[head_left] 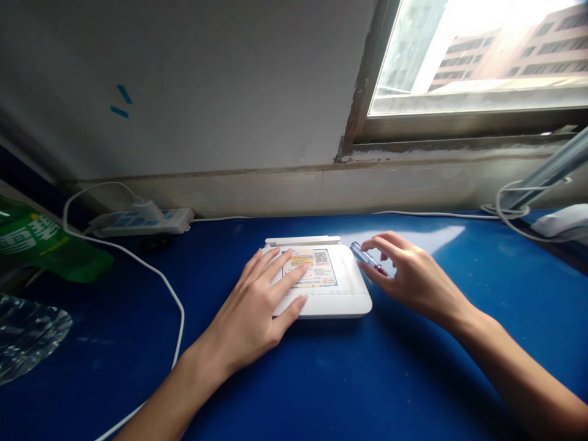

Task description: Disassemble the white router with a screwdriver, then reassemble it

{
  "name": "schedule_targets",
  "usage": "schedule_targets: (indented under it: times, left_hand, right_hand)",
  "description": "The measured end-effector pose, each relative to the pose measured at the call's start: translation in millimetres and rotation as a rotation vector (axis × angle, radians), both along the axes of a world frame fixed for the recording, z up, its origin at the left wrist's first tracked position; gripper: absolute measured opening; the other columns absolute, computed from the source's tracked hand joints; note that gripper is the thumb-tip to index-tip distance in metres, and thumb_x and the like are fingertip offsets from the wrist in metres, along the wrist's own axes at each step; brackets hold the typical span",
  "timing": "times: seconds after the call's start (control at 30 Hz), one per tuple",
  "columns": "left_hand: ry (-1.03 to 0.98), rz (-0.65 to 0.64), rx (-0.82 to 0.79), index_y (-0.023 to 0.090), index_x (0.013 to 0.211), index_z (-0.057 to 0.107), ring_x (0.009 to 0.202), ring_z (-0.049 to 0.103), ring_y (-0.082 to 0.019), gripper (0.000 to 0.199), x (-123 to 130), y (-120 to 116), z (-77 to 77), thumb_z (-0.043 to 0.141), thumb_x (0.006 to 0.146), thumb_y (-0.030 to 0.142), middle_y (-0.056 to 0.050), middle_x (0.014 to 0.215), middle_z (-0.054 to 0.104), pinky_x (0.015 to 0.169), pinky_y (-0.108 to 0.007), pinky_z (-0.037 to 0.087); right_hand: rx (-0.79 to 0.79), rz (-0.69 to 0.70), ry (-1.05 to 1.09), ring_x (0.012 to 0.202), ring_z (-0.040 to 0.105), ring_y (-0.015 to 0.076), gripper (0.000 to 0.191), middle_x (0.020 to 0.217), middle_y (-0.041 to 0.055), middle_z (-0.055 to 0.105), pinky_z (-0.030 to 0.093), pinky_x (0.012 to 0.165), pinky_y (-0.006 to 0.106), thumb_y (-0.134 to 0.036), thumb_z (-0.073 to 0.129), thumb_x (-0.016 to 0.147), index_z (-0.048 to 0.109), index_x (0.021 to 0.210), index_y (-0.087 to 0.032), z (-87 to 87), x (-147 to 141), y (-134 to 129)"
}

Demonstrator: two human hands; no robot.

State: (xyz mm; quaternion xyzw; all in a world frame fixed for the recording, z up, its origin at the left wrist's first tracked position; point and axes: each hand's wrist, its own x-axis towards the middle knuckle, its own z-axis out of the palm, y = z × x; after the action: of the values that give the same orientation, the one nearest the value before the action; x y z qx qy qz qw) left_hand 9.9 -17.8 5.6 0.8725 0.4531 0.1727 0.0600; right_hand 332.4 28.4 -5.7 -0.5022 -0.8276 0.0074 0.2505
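A white router [353, 294] lies flat on the blue table, a printed label with a square code on its top and folded antennas [303, 241] along its back edge. My left hand [264, 294] rests on the router's left part with fingers spread, covering some of the label. At the router's right side, my right hand [404, 266] pinches a short, slim, bluish see-through cylinder [362, 252] between thumb and fingers. The cylinder slants down toward the thumb; its exact kind is unclear.
A white power strip [181, 220] with a plug stands by the wall, its white cable [177, 300] curving over the table's left. A green bottle [55, 251] and a clear plastic bottle [27, 337] lie at left. A metal pole [546, 168] with wound cable rises at right.
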Motion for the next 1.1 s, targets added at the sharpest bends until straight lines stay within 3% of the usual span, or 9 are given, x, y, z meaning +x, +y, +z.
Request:
schedule_targets:
  times: [0.13,0.27,0.4,0.57,0.77,0.9,1.0,1.1]
  left_hand:
    - [-0.011,0.004,0.001,0.027,0.16,0.059,0.163,0.038,-0.035,0.05,-0.4,-0.2,-0.6,0.053,0.112,0.042,-0.011,0.171,0.048,0.135,-0.064,0.027]
    - [0.01,-0.018,-0.014,0.03,0.166,0.049,0.165,0.033,-0.037,0.064,-0.9,0.1,-2.6,0.059,0.108,0.055,-0.011,0.175,0.041,0.136,-0.064,0.023]
    - [0.018,-0.038,-0.003,0.03,0.169,0.044,0.165,0.032,-0.039,0.083,-0.6,1.1,-4.9,0.07,0.098,0.066,-0.013,0.176,0.039,0.136,-0.065,0.023]
    - [0.036,-0.04,0.011,0.028,0.167,0.046,0.165,0.032,-0.039,0.085,0.7,1.4,-6.4,0.082,0.094,0.051,-0.016,0.175,0.041,0.136,-0.066,0.024]
    - [0.037,-0.044,0.009,0.028,0.168,0.045,0.165,0.032,-0.039,0.085,0.4,1.2,-5.9,0.082,0.094,0.047,-0.016,0.174,0.041,0.136,-0.065,0.024]
    - [0.058,-0.041,0.004,0.028,0.169,0.044,0.166,0.03,-0.039,0.084,0.0,2.1,-6.1,0.08,0.096,0.048,-0.016,0.176,0.039,0.136,-0.066,0.023]
    - [0.058,-0.043,0.011,0.03,0.169,0.043,0.166,0.03,-0.039,0.083,-0.8,2.7,-7.5,0.079,0.097,0.05,-0.015,0.176,0.038,0.135,-0.068,0.024]
    - [0.048,-0.036,0.021,0.031,0.169,0.044,0.165,0.03,-0.041,0.083,-1.6,2.3,-9.3,0.08,0.096,0.049,-0.014,0.177,0.038,0.134,-0.07,0.026]
  right_hand:
    - [-0.151,-0.024,-0.021,0.074,0.072,0.0212,0.038,0.128,0.0129,0.071,0.062,0.075,0.042,-0.043,0.062,0.105,0.066,0.137,-0.024,-6.0,3.4,3.0]
    - [-0.159,-0.015,0.008,0.076,0.073,0.0221,0.031,0.118,0.0118,0.075,0.06,0.072,0.039,-0.04,0.056,0.108,0.069,0.131,-0.025,-10.6,5.6,6.5]
    - [-0.156,-0.021,0.034,0.065,0.068,0.0196,0.033,0.106,0.0114,0.076,0.056,0.064,0.037,-0.04,0.054,0.107,0.072,0.127,-0.023,-9.8,5.2,7.2]
    - [-0.234,-0.064,0.11,0.06,0.065,0.02,0.038,0.086,0.0063,0.076,0.055,0.06,0.036,-0.045,0.061,0.101,0.073,0.129,-0.023,-4.5,4.8,5.0]
    - [-0.48,-0.181,0.306,0.063,0.071,0.0225,0.061,0.076,0.0032,0.076,0.058,0.058,0.035,-0.051,0.076,0.084,0.071,0.137,-0.02,0.4,12.6,6.2]
    - [-0.663,-0.138,0.388,0.064,0.072,0.0237,0.073,0.077,0.0058,0.078,0.056,0.054,0.034,-0.051,0.077,0.087,0.065,0.149,-0.016,7.2,21.9,7.7]
    - [-0.794,-0.098,0.573,0.069,0.072,0.0231,0.079,0.078,0.006,0.077,0.061,0.062,0.035,-0.054,0.081,0.088,0.063,0.154,-0.016,13.7,24.1,6.6]
    - [-0.923,-0.147,0.892,0.077,0.073,0.0197,0.086,0.086,0.005,0.078,0.064,0.07,0.029,-0.051,0.092,0.081,0.061,0.155,-0.019,20.0,19.0,4.1]
